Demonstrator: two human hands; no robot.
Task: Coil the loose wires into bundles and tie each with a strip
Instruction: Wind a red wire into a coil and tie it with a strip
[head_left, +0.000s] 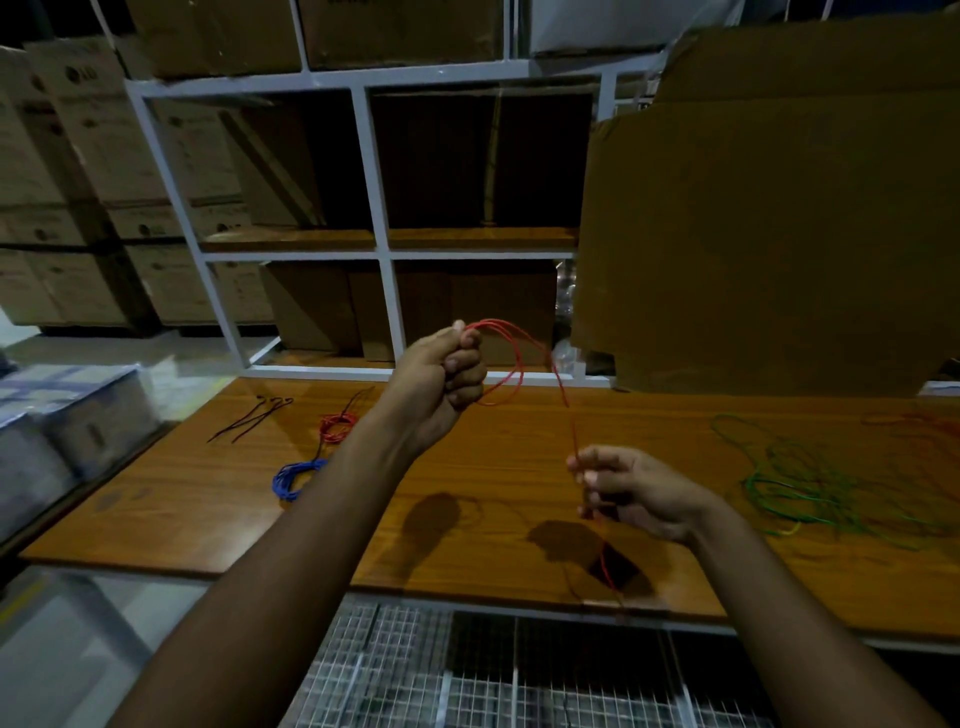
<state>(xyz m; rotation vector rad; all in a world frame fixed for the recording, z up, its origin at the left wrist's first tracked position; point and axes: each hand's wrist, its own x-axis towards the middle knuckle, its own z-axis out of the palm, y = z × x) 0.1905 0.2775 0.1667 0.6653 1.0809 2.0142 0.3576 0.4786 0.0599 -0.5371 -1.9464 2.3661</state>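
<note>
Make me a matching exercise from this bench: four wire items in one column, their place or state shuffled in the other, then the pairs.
Things
1. red wire
2. blue bundle
3. green wires
4. dark strips

Place or state
A. loose tangle on the table's right side
B. lying at the table's far left
C. looped in the left hand, trailing through the right hand
D. coiled on the table beside the left forearm

Pairs: 1-C, 2-D, 3-A, 4-B
</note>
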